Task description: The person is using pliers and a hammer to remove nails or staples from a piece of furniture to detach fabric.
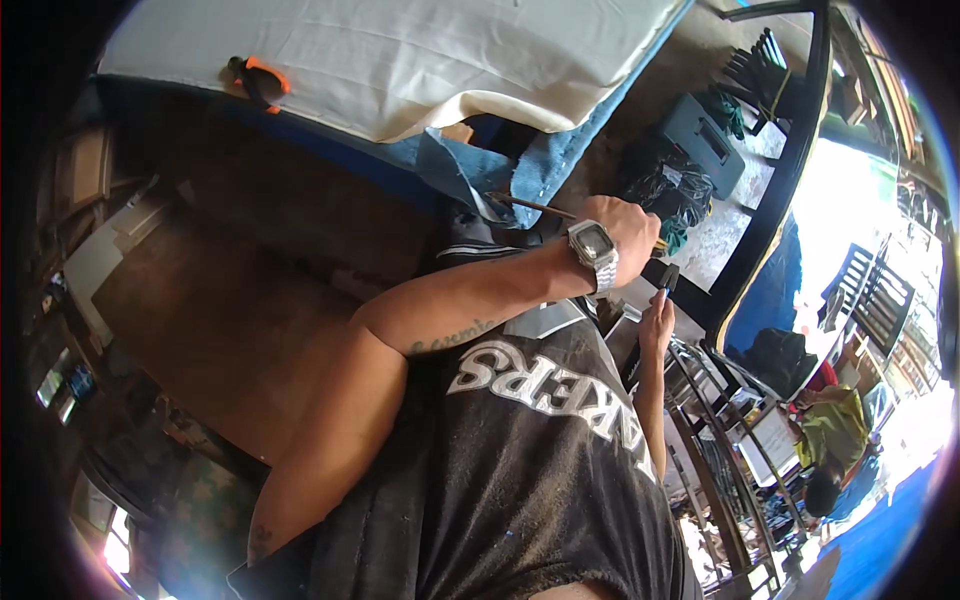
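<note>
My left hand (622, 238), with a metal watch at its wrist, is closed in a fist. A thin brown rod-like tool (540, 207) sticks out of it toward a loose flap of blue fabric (455, 170). Its exact kind does not show. Just below, my right hand (657, 318) is closed on a small dark object (669, 277) that I cannot make out. The blue fabric hangs at the corner of a large padded piece covered in cream cloth (380, 60). Black and orange pliers (258, 83) lie on that cloth near its edge.
Beyond my hands, a grey-blue case (703, 145) and a bundle of black plastic (672, 190) lie on the floor. A dark frame bar (770, 220) runs along the right. Metal racks (725, 460) stand lower right, near another person (835, 435). A brown board (190, 320) lies left.
</note>
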`<state>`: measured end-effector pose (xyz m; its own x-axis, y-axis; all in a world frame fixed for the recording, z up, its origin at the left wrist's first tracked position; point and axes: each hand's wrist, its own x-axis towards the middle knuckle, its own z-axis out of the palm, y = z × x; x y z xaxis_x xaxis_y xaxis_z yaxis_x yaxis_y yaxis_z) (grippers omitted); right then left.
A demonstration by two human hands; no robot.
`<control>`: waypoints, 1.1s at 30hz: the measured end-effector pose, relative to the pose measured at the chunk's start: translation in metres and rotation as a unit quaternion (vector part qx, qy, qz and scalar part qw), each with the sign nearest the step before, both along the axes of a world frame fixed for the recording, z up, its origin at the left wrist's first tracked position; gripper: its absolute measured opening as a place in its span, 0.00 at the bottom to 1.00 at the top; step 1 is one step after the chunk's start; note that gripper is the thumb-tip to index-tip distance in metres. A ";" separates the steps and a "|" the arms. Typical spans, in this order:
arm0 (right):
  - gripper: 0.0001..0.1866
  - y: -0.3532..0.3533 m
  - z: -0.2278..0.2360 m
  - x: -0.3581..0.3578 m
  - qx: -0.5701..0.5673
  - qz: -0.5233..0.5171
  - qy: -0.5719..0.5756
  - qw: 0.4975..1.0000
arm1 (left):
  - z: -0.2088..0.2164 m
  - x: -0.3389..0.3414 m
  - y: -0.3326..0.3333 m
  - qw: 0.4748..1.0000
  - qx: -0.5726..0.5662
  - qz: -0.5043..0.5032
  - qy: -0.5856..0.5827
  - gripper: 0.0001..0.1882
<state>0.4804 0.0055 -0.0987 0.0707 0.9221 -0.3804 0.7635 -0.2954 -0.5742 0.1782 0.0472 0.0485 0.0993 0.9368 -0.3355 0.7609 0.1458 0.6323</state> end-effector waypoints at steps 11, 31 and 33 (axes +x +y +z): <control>0.23 0.037 0.068 -0.045 -0.071 0.043 -0.035 0.996 | -0.018 -0.021 -0.006 0.989 -0.138 -0.018 -0.048 0.16; 0.17 0.072 0.028 -0.041 0.056 0.186 0.083 0.977 | -0.024 0.042 0.023 0.971 0.154 -0.149 -0.109 0.13; 0.18 0.086 0.028 -0.035 0.023 0.138 0.017 0.990 | -0.035 0.042 0.034 0.974 0.133 -0.154 -0.095 0.12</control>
<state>0.4452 0.0913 -0.0710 -0.1976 0.9208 -0.3362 0.7915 -0.0525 -0.6089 0.2205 0.0807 0.0136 0.4255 0.9044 -0.0324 0.6077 -0.2590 0.7507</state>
